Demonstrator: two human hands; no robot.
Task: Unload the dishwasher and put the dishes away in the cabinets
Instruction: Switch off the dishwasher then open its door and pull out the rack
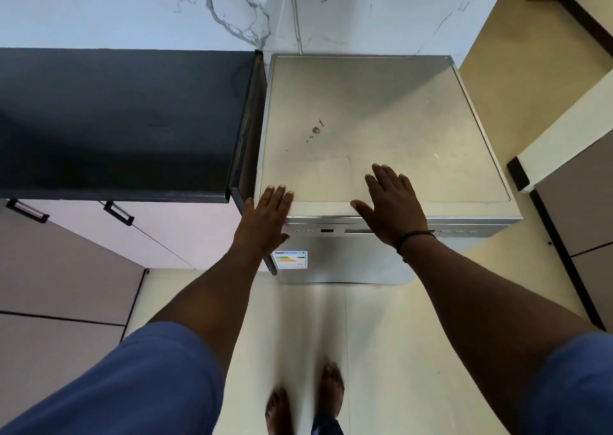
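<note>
A silver freestanding dishwasher [381, 119] stands straight ahead against the marble wall, its door shut. A control strip [318, 231] runs along the door's top, with an energy label [290, 259] below it. My left hand [267, 217] hovers over the front left corner of the dishwasher top, fingers spread, holding nothing. My right hand [393, 207] is stretched flat above the front edge of the top, fingers apart and empty. No dishes are visible.
A black countertop [116, 119] adjoins the dishwasher on the left, with cabinet doors and black handles [117, 214] beneath. More cabinets [577, 209] stand at the right. Cream floor tiles [381, 351] lie below, with my bare feet at the bottom.
</note>
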